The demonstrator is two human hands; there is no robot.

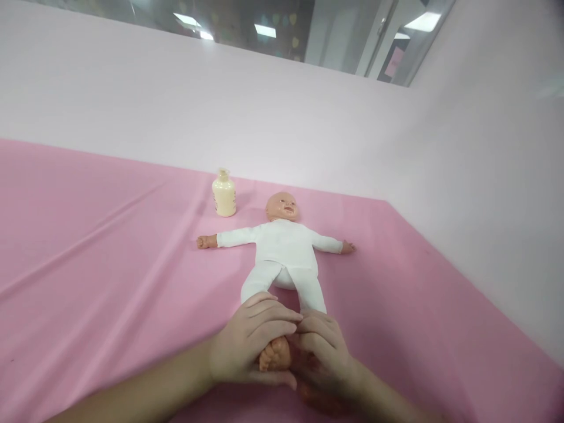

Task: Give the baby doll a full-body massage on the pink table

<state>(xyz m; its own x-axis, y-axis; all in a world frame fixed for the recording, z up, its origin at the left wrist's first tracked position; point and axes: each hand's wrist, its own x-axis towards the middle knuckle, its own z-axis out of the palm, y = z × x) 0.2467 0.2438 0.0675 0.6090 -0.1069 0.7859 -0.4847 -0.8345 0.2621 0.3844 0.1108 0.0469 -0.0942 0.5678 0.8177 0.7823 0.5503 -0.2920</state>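
Observation:
A baby doll point(286, 244) in a white cloth suit lies on its back, arms spread wide and head away from me. My left hand point(251, 338) is wrapped round the doll's foot point(275, 354) on the left side, with the toes showing between thumb and fingers. Close beside it, my right hand point(324, 346) has its fingers curled, and the fingertips of both hands meet near the doll's lower legs. What the right fingers hold is hidden. The doll's other foot point(319, 399) shows dimly beneath my right hand.
A cream pump bottle point(224, 195) stands upright beyond the doll's outstretched arm, left of its head. Pink cloth point(110, 252) with long creases covers the surface. White walls point(176, 106) rise at the back and right, with a window point(247, 26) above.

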